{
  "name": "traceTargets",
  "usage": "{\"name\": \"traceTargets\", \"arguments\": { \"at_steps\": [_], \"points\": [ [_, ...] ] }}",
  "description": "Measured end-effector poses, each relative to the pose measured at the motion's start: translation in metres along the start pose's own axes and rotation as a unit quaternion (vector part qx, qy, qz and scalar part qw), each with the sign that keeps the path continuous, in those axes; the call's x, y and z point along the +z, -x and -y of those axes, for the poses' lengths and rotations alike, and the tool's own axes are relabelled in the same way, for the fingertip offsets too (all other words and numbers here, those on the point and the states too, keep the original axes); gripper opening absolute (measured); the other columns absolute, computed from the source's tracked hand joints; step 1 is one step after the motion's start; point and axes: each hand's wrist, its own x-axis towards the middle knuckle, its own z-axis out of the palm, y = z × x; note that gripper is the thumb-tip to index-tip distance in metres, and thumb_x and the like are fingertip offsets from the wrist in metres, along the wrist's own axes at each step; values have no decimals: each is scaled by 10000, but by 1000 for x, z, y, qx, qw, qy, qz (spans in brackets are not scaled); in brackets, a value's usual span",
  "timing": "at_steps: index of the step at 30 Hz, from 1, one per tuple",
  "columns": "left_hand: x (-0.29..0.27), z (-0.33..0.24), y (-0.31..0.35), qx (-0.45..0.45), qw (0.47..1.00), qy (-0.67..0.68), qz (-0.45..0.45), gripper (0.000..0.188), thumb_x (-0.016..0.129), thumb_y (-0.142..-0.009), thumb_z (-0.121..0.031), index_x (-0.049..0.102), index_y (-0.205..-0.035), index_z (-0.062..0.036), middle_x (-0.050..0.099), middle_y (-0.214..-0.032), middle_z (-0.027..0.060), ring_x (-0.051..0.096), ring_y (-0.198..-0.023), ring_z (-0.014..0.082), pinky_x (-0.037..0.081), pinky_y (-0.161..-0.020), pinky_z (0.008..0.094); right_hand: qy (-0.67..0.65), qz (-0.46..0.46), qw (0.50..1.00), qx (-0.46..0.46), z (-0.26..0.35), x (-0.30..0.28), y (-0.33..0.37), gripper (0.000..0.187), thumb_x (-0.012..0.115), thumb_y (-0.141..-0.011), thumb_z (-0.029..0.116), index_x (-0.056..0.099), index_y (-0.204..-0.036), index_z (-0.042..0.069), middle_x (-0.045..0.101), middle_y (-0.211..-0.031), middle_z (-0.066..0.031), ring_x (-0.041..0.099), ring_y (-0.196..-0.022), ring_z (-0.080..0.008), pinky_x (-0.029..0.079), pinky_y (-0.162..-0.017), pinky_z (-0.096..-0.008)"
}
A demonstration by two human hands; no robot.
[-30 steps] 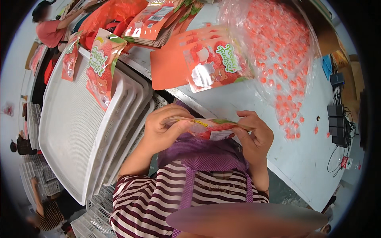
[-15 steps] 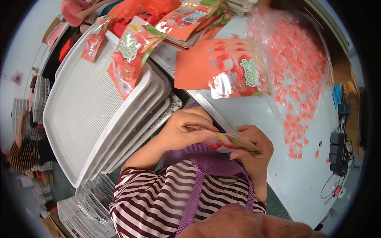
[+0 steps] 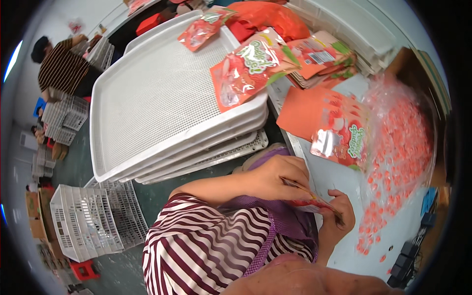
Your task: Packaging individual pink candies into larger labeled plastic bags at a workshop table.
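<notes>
Between my two hands is a red printed candy pouch (image 3: 310,203), seen nearly edge-on. My left hand (image 3: 281,178) closes on its left end, fingers bent over the upper edge. The opposite end sits in my right hand (image 3: 340,215), with fingers curled round it. Whether the pouch's mouth is parted I cannot make out. On the table just beyond, a fanned row of flat pouches (image 3: 339,140) lies against a clear plastic bag (image 3: 400,142) of small red wrapped candies, some spilling from its near end. A plump filled pouch (image 3: 251,66) rests on the top white tray (image 3: 147,98), left of the row.
A smaller filled pouch (image 3: 206,27) lies at the tray's far edge. Behind are a pouch stack (image 3: 319,59) and an orange plastic bag (image 3: 270,17). White baskets (image 3: 93,221) stand on the floor at left. Black power adapters (image 3: 405,258) sit at right. Another person (image 3: 66,66) works far left.
My view has swung left, so trays, table and hands appear further right. The pouch, still in both hands, has turned more edge-on.
</notes>
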Motion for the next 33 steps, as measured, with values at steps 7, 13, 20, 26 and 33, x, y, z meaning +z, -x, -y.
{"name": "traceTargets", "arguments": {
  "at_steps": [7,13,20,26,33],
  "points": [
    [1,3,1,54,995,-85,9,162,739,-698,-67,679,-842,-22,601,-758,67,558,-730,223,453,-634,321,215,-22,975,49,23,-9,-12,286,767,-617,102,579,-816,21,562,-726,-39,526,-700,-201,422,-878,-406],
    [8,0,0,104,988,-117,-2,213,747,-667,-49,668,-865,-38,575,-767,56,541,-740,238,444,-638,331,342,186,918,-76,26,-14,-16,223,618,-665,-33,555,-870,26,549,-777,-98,530,-743,-268,409,-858,-438],
    [12,-4,-1,106,986,-131,5,124,699,-653,-58,645,-763,-37,568,-749,58,543,-737,241,461,-631,337,342,177,919,-78,24,-9,-8,173,546,-677,-79,527,-823,14,531,-755,-96,526,-734,-266,409,-870,-457],
    [10,-2,1,106,984,-140,17,165,743,-710,-110,651,-821,-32,562,-737,60,519,-682,239,423,-576,337,346,188,917,-70,28,-7,-11,189,556,-671,-74,547,-838,14,534,-752,-85,537,-739,-255,382,-942,-479],
    [15,2,1,140,979,-145,26,154,736,-720,-118,641,-809,-35,559,-730,58,509,-668,241,420,-570,329,356,206,909,-73,27,-3,-10,191,574,-651,-83,567,-811,22,538,-740,-70,542,-718,-226,381,-944,-479]
  ]
}}
